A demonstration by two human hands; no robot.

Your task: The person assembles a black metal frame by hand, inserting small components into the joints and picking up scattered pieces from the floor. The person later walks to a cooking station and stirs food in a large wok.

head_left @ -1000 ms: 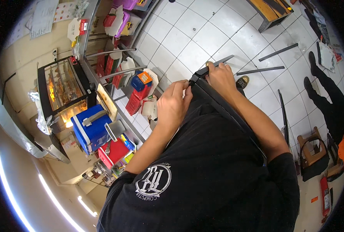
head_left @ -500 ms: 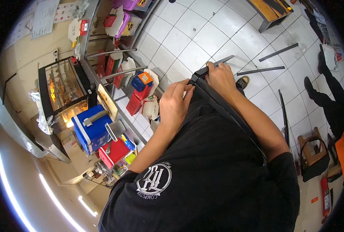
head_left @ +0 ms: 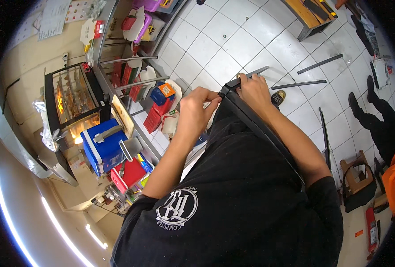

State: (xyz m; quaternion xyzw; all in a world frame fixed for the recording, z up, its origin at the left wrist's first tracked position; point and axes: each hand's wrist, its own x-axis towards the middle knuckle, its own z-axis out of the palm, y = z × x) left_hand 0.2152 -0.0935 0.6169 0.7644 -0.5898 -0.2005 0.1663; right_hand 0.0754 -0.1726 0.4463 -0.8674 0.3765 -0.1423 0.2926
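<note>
A long black frame bar (head_left: 264, 130) runs from a corner in front of me back along my right side, resting against my black shirt. A second dark strip (head_left: 258, 70) leaves that corner toward the upper right. My right hand (head_left: 255, 91) is closed around the frame just beside the corner. My left hand (head_left: 195, 111) pinches at the corner's left edge, with thumb and index finger together. Anything small between those fingertips is too small to make out.
Loose black strips (head_left: 319, 63) lie on the white tiled floor (head_left: 233, 44). At left are a shelf with open boxes (head_left: 153, 120), a blue cooler box (head_left: 103, 144) and a lit glass cabinet (head_left: 73, 98). A wooden stool (head_left: 357, 175) and another person's legs (head_left: 377, 118) are at right.
My left hand has shifted slightly left and its knuckles have turned outward, while its fingertips stay at the corner. My right hand and the frame have hardly moved.
</note>
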